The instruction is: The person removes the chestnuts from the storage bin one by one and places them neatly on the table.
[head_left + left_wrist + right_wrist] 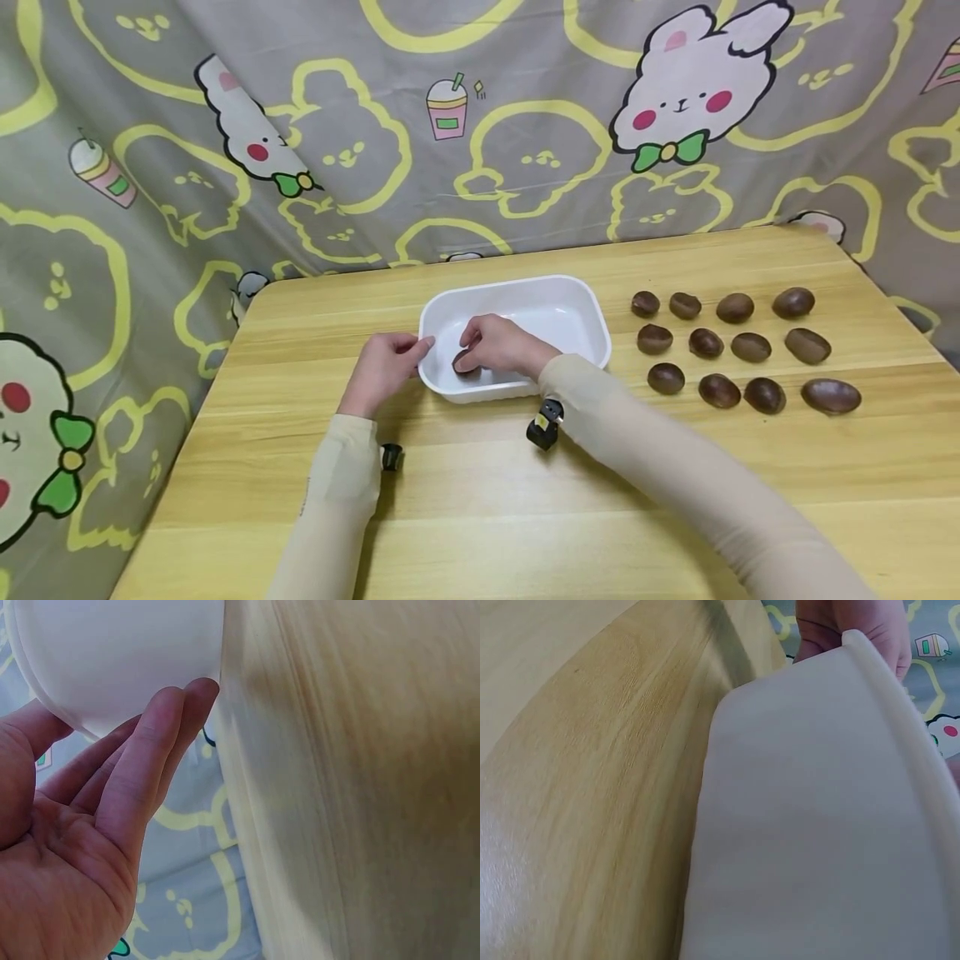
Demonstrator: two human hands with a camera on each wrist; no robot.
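A white rectangular dish [555, 321] sits on the wooden table. At its left end my left hand [384, 367] pinches the rim, thumb over the edge; in the left wrist view the fingers [142, 761] lie along the outer wall. My right hand [501, 342] reaches into the dish and pinches a dark brown chestnut [467, 363] low over the bottom, near the left end. In the right wrist view the outer wall of the dish [817, 802] hides the right hand's fingers and the chestnut.
To the right of the dish, several brown chestnuts [752, 347] of differing sizes lie in three rows on the table [480, 517]. A grey patterned curtain [525, 108] hangs behind the table's far edge. Each sleeve carries a small black camera [545, 423] at the wrist.
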